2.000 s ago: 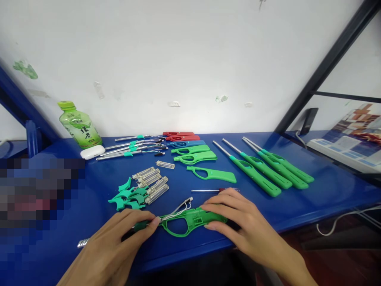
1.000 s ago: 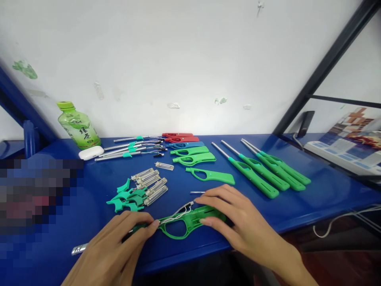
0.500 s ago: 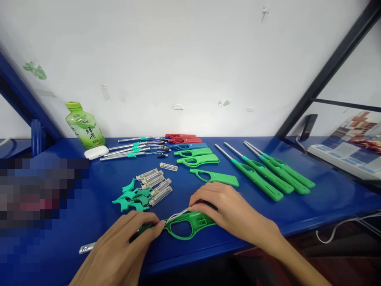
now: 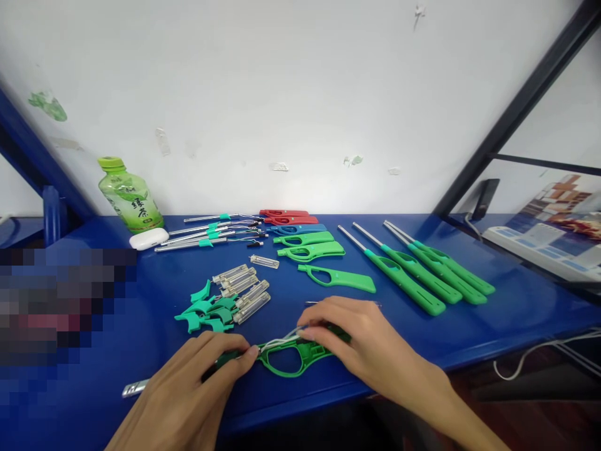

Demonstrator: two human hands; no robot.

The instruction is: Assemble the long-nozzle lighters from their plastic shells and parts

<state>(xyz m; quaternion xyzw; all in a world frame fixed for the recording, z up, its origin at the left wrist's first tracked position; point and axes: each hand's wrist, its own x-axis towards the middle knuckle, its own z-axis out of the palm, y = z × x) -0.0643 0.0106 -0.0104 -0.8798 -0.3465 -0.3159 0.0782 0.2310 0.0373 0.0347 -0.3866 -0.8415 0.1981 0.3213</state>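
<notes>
On the blue table (image 4: 141,313) I have an open green shell (image 4: 310,355) at lower centre, its long axis running sideways: my left hand (image 4: 190,373) clamps its narrow left end, my right hand (image 4: 359,332) pinches white wires (image 4: 282,342) over its wider part.

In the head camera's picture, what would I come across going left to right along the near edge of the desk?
The silvery end of a tube → the person's left hand → an open green casing → the right hand.
</notes>
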